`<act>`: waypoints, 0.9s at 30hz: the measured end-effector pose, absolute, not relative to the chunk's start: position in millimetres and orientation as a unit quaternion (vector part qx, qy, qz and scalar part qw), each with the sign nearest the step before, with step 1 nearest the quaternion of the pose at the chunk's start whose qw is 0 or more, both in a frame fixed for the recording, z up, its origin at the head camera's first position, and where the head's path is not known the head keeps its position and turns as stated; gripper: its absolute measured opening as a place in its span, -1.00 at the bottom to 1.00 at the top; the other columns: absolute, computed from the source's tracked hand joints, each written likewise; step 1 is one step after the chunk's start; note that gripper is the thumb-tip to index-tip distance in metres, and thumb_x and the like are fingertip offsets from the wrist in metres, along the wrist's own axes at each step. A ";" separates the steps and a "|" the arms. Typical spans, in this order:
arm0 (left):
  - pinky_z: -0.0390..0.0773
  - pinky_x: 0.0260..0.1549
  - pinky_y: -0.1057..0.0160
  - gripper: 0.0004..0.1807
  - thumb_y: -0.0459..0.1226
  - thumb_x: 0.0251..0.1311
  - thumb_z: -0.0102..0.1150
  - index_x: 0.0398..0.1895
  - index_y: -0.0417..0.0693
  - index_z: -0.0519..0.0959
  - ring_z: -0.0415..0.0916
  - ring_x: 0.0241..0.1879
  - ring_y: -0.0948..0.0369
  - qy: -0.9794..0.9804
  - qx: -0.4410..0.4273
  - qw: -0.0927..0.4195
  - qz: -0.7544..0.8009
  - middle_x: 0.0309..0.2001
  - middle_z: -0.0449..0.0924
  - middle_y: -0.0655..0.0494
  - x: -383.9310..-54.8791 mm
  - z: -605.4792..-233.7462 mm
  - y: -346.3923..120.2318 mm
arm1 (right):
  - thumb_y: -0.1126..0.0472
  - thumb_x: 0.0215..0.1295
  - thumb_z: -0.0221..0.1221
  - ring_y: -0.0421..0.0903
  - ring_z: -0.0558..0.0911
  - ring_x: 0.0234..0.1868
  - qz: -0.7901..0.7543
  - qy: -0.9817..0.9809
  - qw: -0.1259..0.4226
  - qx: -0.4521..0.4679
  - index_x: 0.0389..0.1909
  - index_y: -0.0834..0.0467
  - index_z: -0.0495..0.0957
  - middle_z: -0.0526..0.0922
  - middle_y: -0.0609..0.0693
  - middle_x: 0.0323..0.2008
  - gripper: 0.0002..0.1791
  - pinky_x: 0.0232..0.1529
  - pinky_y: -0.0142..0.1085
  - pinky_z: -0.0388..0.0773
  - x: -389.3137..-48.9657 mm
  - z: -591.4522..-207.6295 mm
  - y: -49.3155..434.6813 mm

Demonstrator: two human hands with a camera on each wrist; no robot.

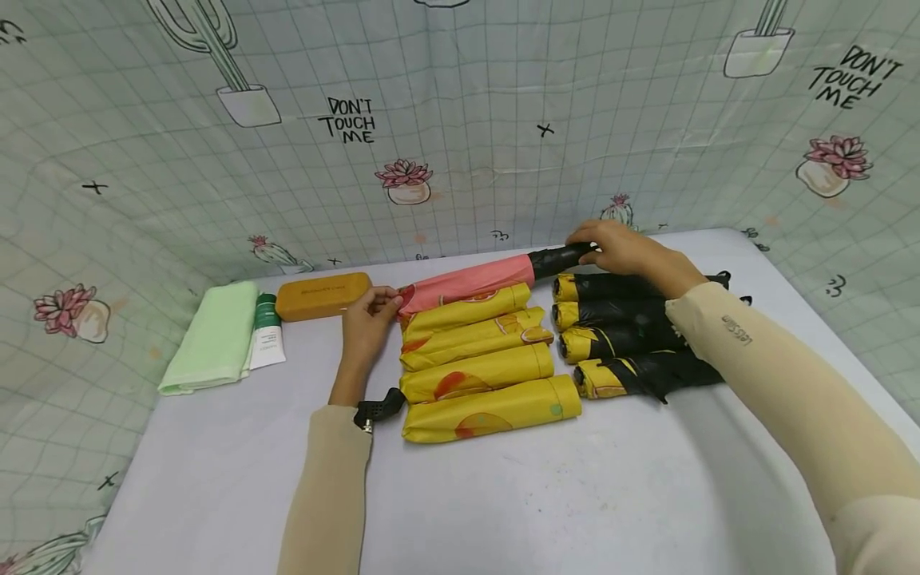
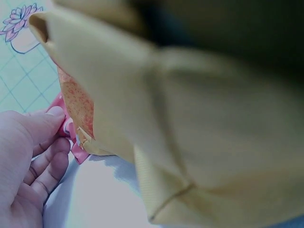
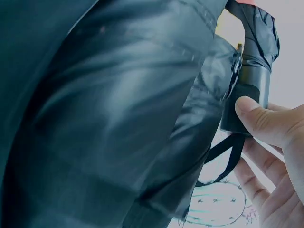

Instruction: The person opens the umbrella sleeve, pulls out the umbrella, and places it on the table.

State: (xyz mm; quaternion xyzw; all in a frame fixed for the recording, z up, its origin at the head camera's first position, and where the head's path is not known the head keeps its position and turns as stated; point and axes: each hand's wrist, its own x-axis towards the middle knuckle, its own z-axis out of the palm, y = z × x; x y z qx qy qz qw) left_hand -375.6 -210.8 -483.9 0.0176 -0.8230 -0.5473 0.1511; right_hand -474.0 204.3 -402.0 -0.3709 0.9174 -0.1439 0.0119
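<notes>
Along the back of the row lies a pink sleeve (image 1: 470,279) with a black folded umbrella (image 1: 555,262) sticking out of its right end. My left hand (image 1: 366,319) pinches the sleeve's closed left end between thumb and fingers. At the other end my right hand (image 1: 620,246) holds the umbrella by its handle (image 3: 254,85), thumb on the handle and a wrist strap (image 3: 232,154) hanging below. In front of the pink sleeve lie several yellow sleeves (image 1: 496,409) with fruit prints. Right of them, under my right forearm, are several black folded umbrellas (image 1: 632,317) with yellow ends.
At the back left an orange-brown case (image 1: 323,295) lies beside a green-and-white tube (image 1: 268,331) and a folded pale green cloth (image 1: 216,335). A patterned cloth backdrop (image 1: 474,128) rises behind the white table (image 1: 503,511).
</notes>
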 end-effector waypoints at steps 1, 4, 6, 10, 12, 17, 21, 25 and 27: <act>0.49 -0.33 0.44 -0.81 -0.25 0.35 0.27 -0.12 -0.20 0.64 0.50 -0.30 0.21 -0.824 0.017 0.150 -0.547 -0.26 0.63 -0.06 -375.7 -484.4 -211.0 | 0.47 0.30 0.25 0.29 0.55 0.08 -0.143 0.919 0.012 -0.368 0.12 0.40 0.55 0.57 0.32 0.07 -0.63 0.11 0.17 0.45 -474.0 -402.3 206.1; 0.50 -0.33 0.44 -0.80 -0.24 0.34 0.27 -0.12 -0.20 0.64 0.52 -0.31 0.20 -0.823 0.015 0.151 -0.548 -0.26 0.64 -0.08 -376.4 -486.1 -212.0 | 0.47 0.29 0.25 0.28 0.56 0.07 -0.142 0.921 0.007 -0.363 0.12 0.40 0.56 0.58 0.31 0.06 -0.63 0.11 0.17 0.46 -474.2 -402.9 210.2; 0.52 -0.35 0.43 -0.80 -0.23 0.35 0.27 -0.13 -0.21 0.64 0.53 -0.33 0.20 -0.819 0.014 0.150 -0.553 -0.28 0.64 -0.09 -376.1 -487.0 -212.7 | 0.46 0.29 0.26 0.27 0.56 0.06 -0.137 0.922 0.005 -0.362 0.12 0.38 0.56 0.58 0.30 0.06 -0.62 0.10 0.17 0.46 -474.4 -403.9 212.4; 0.51 -0.35 0.43 -0.79 -0.22 0.34 0.27 -0.14 -0.21 0.64 0.54 -0.33 0.20 -0.818 0.018 0.146 -0.555 -0.28 0.63 -0.09 -375.0 -488.6 -212.7 | 0.45 0.28 0.27 0.27 0.56 0.07 -0.130 0.924 0.007 -0.360 0.13 0.37 0.56 0.58 0.30 0.07 -0.61 0.09 0.16 0.46 -473.9 -405.3 214.9; 0.50 -0.34 0.44 -0.79 -0.22 0.34 0.27 -0.14 -0.21 0.64 0.52 -0.31 0.21 -0.820 0.019 0.145 -0.553 -0.27 0.63 -0.08 -374.6 -489.3 -212.0 | 0.46 0.28 0.28 0.27 0.56 0.07 -0.129 0.926 0.008 -0.356 0.13 0.37 0.56 0.59 0.29 0.07 -0.61 0.09 0.16 0.47 -473.5 -405.1 215.4; 0.50 -0.34 0.45 -0.79 -0.23 0.34 0.27 -0.13 -0.22 0.63 0.50 -0.30 0.20 -0.822 0.018 0.145 -0.550 -0.26 0.63 -0.08 -374.1 -489.2 -210.2 | 0.47 0.28 0.26 0.24 0.57 0.05 -0.128 0.929 0.008 -0.348 0.12 0.36 0.57 0.59 0.28 0.06 -0.63 0.07 0.15 0.48 -473.8 -402.5 217.2; 0.49 -0.34 0.43 -0.80 -0.22 0.34 0.27 -0.13 -0.19 0.64 0.50 -0.30 0.20 -0.825 0.020 0.147 -0.546 -0.26 0.63 -0.05 -374.8 -487.6 -210.3 | 0.48 0.28 0.26 0.23 0.57 0.02 -0.127 0.928 0.001 -0.350 0.11 0.35 0.57 0.60 0.26 0.03 -0.63 0.05 0.15 0.48 -474.0 -399.1 220.9; 0.49 -0.32 0.42 -0.79 -0.21 0.35 0.26 -0.13 -0.18 0.64 0.50 -0.29 0.20 -0.828 0.018 0.146 -0.542 -0.26 0.63 -0.04 -375.9 -486.0 -210.6 | 0.47 0.28 0.26 0.24 0.57 0.03 -0.120 0.930 -0.002 -0.347 0.12 0.35 0.57 0.59 0.26 0.04 -0.63 0.06 0.16 0.47 -473.7 -398.0 226.6; 0.49 -0.33 0.42 -0.79 -0.21 0.35 0.26 -0.12 -0.19 0.64 0.51 -0.29 0.20 -0.828 0.014 0.146 -0.541 -0.26 0.63 -0.05 -376.2 -485.3 -210.7 | 0.46 0.29 0.26 0.26 0.55 0.06 -0.118 0.932 -0.001 -0.344 0.13 0.35 0.56 0.58 0.28 0.07 -0.62 0.08 0.17 0.46 -473.6 -398.1 228.9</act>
